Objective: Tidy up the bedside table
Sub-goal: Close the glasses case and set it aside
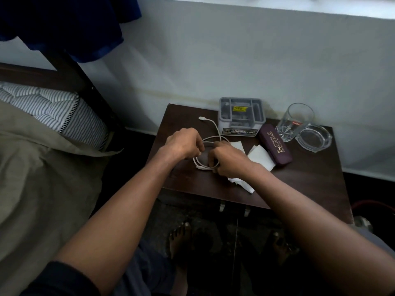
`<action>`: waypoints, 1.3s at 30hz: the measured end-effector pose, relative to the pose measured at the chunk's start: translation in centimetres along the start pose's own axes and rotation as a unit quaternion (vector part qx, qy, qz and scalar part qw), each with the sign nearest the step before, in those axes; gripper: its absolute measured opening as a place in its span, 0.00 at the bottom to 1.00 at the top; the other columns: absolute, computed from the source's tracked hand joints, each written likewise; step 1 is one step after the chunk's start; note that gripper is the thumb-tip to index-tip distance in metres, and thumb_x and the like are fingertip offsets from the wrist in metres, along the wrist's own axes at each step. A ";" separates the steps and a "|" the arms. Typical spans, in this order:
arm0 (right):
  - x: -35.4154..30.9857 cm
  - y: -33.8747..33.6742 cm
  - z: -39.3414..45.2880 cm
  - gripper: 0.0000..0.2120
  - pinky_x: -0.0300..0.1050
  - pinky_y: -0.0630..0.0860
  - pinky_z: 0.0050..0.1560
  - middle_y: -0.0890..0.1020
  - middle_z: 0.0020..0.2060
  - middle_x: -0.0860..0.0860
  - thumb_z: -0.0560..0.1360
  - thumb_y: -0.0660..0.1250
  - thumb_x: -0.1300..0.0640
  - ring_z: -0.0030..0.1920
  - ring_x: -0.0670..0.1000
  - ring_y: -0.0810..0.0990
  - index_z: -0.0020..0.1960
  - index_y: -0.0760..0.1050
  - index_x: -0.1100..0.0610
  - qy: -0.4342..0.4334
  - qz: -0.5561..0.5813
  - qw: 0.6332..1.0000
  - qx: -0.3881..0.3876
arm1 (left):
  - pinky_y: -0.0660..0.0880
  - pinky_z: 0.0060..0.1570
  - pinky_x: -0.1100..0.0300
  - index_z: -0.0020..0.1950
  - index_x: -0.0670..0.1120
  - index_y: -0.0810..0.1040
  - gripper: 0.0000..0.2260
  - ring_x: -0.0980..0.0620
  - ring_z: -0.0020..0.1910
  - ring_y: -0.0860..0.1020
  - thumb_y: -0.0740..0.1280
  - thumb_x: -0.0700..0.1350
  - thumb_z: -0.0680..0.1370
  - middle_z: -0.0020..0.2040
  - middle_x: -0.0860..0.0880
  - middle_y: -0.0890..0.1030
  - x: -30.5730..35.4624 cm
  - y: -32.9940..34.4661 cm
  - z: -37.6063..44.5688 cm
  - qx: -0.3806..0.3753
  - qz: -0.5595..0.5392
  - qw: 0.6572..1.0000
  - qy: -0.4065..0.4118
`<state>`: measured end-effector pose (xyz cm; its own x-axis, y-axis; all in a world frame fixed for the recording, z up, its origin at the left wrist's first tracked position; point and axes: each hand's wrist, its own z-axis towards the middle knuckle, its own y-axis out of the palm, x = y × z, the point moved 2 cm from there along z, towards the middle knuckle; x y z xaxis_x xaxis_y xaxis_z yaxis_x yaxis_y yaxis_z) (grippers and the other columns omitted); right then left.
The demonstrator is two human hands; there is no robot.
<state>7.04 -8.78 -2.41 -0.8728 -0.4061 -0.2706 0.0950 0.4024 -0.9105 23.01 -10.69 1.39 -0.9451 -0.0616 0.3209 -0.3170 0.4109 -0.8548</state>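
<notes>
Head view: both hands on a coiled white cable [210, 140] at the tabletop [303, 182] middle.
Left hand [183, 143] pinches the coil's left side; right hand [225, 162] pinches its near side. Loop lies between them; free plug end trails toward the far-left corner. White papers [259, 157] just right.

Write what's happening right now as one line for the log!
step: coiling white cable | left hand: gripping loop | right hand: gripping loop | bedside table: tissues, glasses case untouched
</notes>
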 end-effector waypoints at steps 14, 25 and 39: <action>2.0 -4.5 -1.0 0.04 0.51 0.75 0.42 0.83 0.46 0.54 0.73 0.71 0.63 0.49 0.62 0.84 0.44 0.78 0.55 0.164 0.011 0.984 0.069 | 0.80 0.52 0.53 0.42 0.56 0.84 0.05 0.50 0.51 0.84 0.78 0.47 0.75 0.46 0.55 0.86 1.5 -0.3 -0.4 0.063 0.004 0.998 0.011; 8.6 -4.8 -5.0 0.21 0.52 0.74 0.45 0.80 0.63 0.61 0.76 0.73 0.55 0.63 0.63 0.82 0.67 0.78 0.61 0.362 -0.113 0.923 0.067 | 0.80 0.49 0.55 0.47 0.56 0.85 0.02 0.52 0.49 0.84 0.74 0.48 0.78 0.46 0.57 0.86 8.9 2.7 -1.5 0.044 -0.078 0.987 0.135; 10.5 -5.4 -10.1 0.29 0.56 0.85 0.43 0.83 0.48 0.55 0.66 0.76 0.45 0.43 0.60 0.88 0.60 0.70 0.57 0.343 0.252 0.899 0.100 | 0.81 0.62 0.44 0.76 0.46 0.70 0.33 0.43 0.60 0.83 0.70 0.60 0.76 0.62 0.45 0.83 14.3 6.4 -0.1 -0.049 -0.331 0.942 -0.015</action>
<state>-7.52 -6.90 2.81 -0.7784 0.4153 -0.4707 0.5856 0.2104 -0.7828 7.48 -8.86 0.54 -0.5452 -0.3582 0.7579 -0.8303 0.3555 -0.4292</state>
